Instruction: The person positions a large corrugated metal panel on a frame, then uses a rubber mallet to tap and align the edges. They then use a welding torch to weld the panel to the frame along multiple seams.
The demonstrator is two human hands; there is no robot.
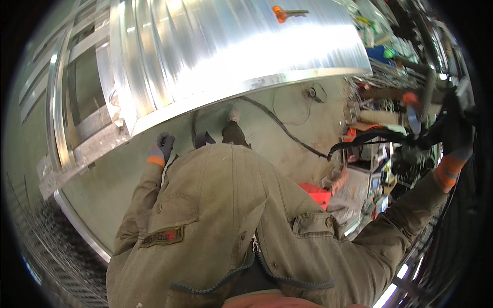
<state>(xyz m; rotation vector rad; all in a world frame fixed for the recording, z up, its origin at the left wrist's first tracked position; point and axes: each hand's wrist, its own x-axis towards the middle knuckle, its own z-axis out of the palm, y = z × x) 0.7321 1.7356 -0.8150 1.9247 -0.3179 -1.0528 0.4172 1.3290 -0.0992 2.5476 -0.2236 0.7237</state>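
Clearly, the dark cable [370, 136] is the right hand's neighbour: its near stretch runs roughly sideways, from beside the cluttered bench up to the gloved right hand [454, 128], which is raised far out at the right on an extended arm. The cable therefore lies to the left of that hand, its long axis pointing back toward the body's midline. The left hand [163, 146] is well apart from it, low beside the body and near the front edge of the shiny metal panel [205, 49]. Its fingers look loosely curled, with nothing visible in them, though the palm is turned out of sight.

Whether the right hand is clenched on the cable or only against it, I cannot tell — glove, shadow and motion blur merge there into one dark shape. A pale, disc-like piece [413, 120] shows just left of that hand; what it belongs to is unclear. A black hose [287, 132] crosses the floor toward the same spot, but whether it joins the cable is hard to make out. On the panel, an orange-ended tool [280, 14] lies nearly crosswise, well apart from both hands — the panel's far side is cut off at the upper edge.
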